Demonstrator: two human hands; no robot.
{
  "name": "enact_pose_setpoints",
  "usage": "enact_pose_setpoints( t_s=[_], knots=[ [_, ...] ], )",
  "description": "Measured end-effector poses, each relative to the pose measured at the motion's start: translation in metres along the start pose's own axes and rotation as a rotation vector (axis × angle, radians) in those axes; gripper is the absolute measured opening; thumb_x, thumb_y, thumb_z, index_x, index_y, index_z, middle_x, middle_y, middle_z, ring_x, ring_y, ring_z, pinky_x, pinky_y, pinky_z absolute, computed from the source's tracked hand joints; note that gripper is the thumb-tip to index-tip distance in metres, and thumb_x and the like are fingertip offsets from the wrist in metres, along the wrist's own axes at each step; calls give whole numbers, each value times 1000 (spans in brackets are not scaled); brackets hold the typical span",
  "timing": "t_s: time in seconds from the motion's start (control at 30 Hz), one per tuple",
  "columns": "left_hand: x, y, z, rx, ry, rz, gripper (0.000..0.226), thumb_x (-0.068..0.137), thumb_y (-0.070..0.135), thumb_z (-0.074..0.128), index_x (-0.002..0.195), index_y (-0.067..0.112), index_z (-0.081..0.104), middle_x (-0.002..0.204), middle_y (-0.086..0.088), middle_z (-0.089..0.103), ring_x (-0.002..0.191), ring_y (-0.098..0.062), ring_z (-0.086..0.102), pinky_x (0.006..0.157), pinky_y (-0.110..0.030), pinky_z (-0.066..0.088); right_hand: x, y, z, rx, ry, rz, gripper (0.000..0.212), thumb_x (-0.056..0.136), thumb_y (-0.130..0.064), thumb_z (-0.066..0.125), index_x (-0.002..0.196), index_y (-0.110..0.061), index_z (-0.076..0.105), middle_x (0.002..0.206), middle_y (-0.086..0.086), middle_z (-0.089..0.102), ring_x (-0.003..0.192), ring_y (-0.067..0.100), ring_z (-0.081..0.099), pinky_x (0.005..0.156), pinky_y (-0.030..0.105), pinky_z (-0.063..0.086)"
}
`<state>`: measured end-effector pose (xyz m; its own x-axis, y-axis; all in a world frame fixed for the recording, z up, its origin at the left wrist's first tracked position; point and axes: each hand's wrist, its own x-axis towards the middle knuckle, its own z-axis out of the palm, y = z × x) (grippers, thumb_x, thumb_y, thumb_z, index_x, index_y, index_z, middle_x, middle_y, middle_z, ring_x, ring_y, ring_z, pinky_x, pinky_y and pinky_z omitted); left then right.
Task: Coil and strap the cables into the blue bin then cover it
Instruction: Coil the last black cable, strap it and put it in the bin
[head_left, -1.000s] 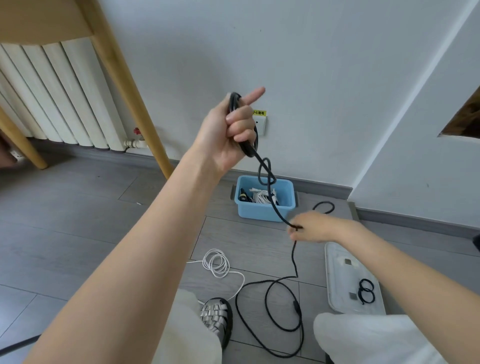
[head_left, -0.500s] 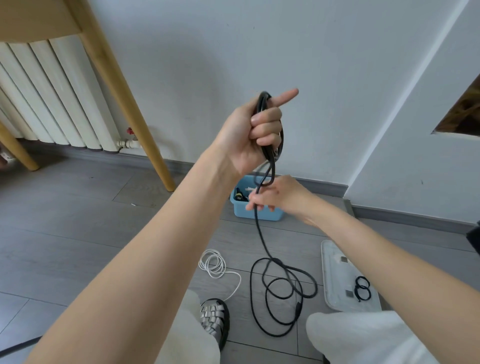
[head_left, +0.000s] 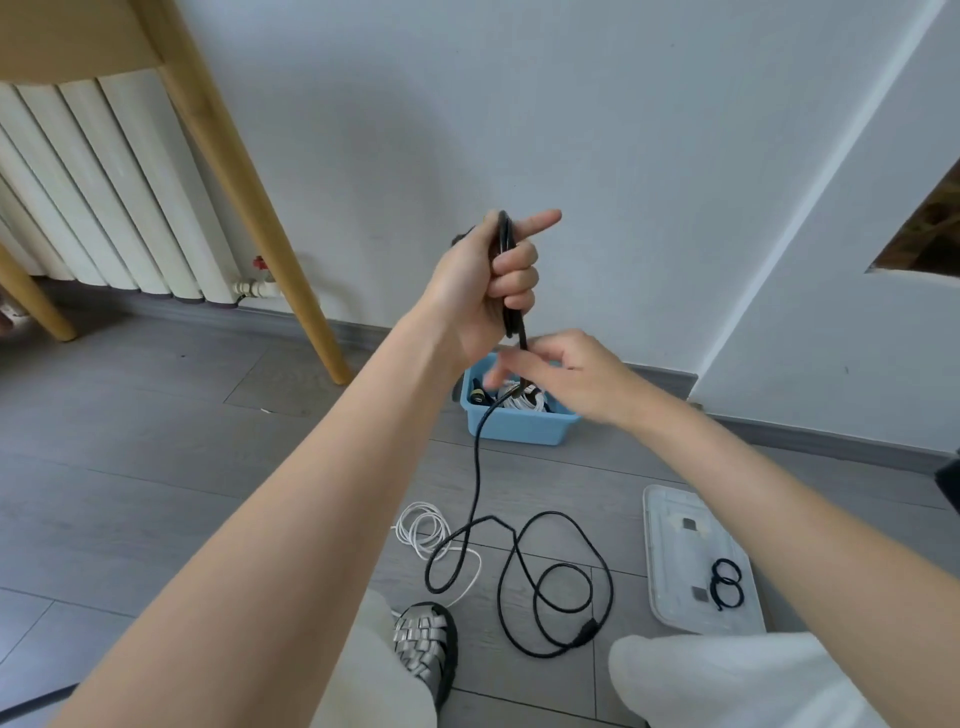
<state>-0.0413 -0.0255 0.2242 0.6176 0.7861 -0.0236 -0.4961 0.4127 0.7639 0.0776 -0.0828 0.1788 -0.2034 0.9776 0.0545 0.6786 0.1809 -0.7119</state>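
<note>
My left hand (head_left: 485, 283) is raised in front of the wall, shut on a small coil of the black cable (head_left: 519, 571), index finger pointing out. The cable hangs down from that fist and ends in loose loops on the floor. Just below the fist, my right hand (head_left: 569, 374) touches the hanging strand with its fingers spread; whether it grips is unclear. Behind my hands the blue bin (head_left: 519, 428) stands by the wall with coiled cables inside. A white cable (head_left: 423, 530) lies coiled on the floor. The clear lid (head_left: 675, 566) lies to the right with black straps (head_left: 724, 584) on it.
A wooden table leg (head_left: 249, 192) slants down at the left, with a white radiator (head_left: 88, 197) behind it. My silver sandal (head_left: 423, 642) and pale trouser knees fill the bottom edge. A wall corner juts out at the right.
My right hand slid up the black cable from low near the floor to just under my left fist. The loose cable on the floor shifted and spread into new loops.
</note>
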Motion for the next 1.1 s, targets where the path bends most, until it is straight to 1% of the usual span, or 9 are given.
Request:
enact_pose_setpoints(
  t_s=[0.07,0.17,0.33,0.47,0.53,0.73,0.93,1.03,1.1],
  knots=[
    [1,-2,6,-8,-10,-14,42,104,32,20,112,10,55,43,11,35,29,-2,27,33,-12,25,-5,-8,10,68,23,-28,44,99,-27,43,70,-2,64,76,15,70,63,11,61,66,21,45],
    [-6,-7,16,117,-108,-196,38,103,34,25,118,12,53,61,3,64,35,0,44,34,-10,35,-12,0,11,-150,10,-104,43,99,-31,41,57,-25,44,55,-14,49,54,2,47,62,21,37],
    [-27,-9,6,379,-355,-542,44,98,44,24,125,21,51,116,-2,67,64,-20,71,39,-14,46,-19,12,-1,-369,-229,-18,14,92,-44,51,82,-33,51,98,-20,52,99,5,47,87,16,32],
    [-42,-7,-9,561,-421,-683,50,90,48,27,128,24,50,125,9,62,78,-29,72,44,-15,50,-15,24,-19,-527,-220,84,22,90,-32,54,77,-16,63,81,-8,57,78,8,46,62,16,32],
    [-43,-10,-17,601,-347,-753,50,95,48,25,130,24,49,131,10,56,88,-37,69,52,-18,55,-11,27,-27,-480,-119,132,34,81,-32,58,54,-14,48,55,-1,46,58,15,40,55,29,29],
    [-43,-25,-31,910,141,-842,51,102,40,29,142,10,31,150,-6,30,99,-44,64,68,-33,59,3,25,-25,-502,90,127,32,85,-28,64,58,-14,53,55,-2,49,63,19,49,60,28,39],
    [-29,-26,-45,1102,513,-436,54,102,36,18,131,-3,43,128,-25,54,102,-32,61,97,-38,47,8,1,-28,-156,148,82,36,89,-35,60,60,-13,66,36,-8,32,34,9,28,40,16,22],
    [-20,-23,-36,861,591,-249,40,102,32,22,100,5,51,74,-6,59,66,-12,59,61,-17,46,2,-6,-29,228,8,157,30,94,-25,54,69,-11,63,44,-9,34,35,3,23,38,16,19],
    [-12,-22,-31,640,614,-193,30,102,30,26,106,9,47,85,-7,55,57,-10,46,49,-19,37,-4,-7,-25,397,-137,172,29,98,-22,46,75,-9,58,48,-3,38,35,4,21,35,14,17]
  ],
)
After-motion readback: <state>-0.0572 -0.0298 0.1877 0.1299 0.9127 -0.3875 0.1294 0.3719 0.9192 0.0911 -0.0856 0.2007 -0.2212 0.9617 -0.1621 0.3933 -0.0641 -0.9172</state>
